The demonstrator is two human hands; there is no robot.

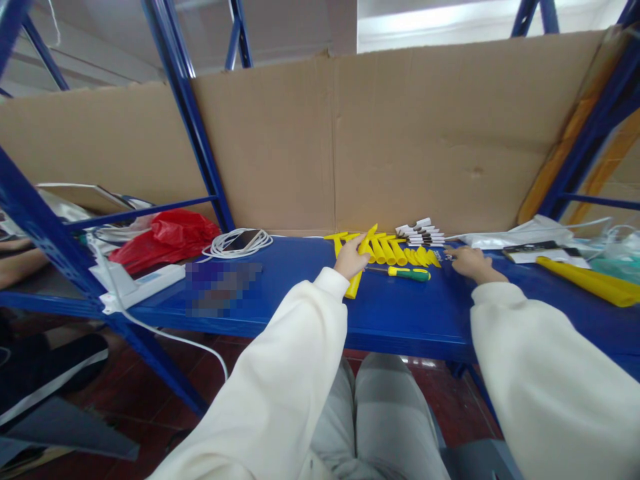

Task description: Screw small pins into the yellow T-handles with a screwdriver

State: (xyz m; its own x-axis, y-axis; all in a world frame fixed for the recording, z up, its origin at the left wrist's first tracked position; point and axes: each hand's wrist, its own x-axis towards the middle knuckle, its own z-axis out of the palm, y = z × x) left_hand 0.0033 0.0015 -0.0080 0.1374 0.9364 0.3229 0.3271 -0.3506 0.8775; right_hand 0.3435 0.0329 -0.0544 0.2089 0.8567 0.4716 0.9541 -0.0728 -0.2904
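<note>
My left hand [351,257] is closed around a long yellow plastic piece [353,287] with a wider lower end, tilted over the blue shelf. Just right of it lies a row of yellow tubular pieces [389,252], then smaller yellow pieces [423,257]. A green and yellow screwdriver [410,273] lies in front of the row. My right hand [471,263] is low over the shelf, fingertips drawn together beside some small bits [440,255]; what they pinch is too small to make out. Behind the row is a stack of white and black pieces [421,232].
A coiled white cable [237,244], a red plastic bag [173,237] and a white power strip [150,283] lie to the left. At right are a large yellow piece [595,281] and plastic bags [520,233]. Cardboard [400,133] walls the back. Another person's arm [25,267] shows far left.
</note>
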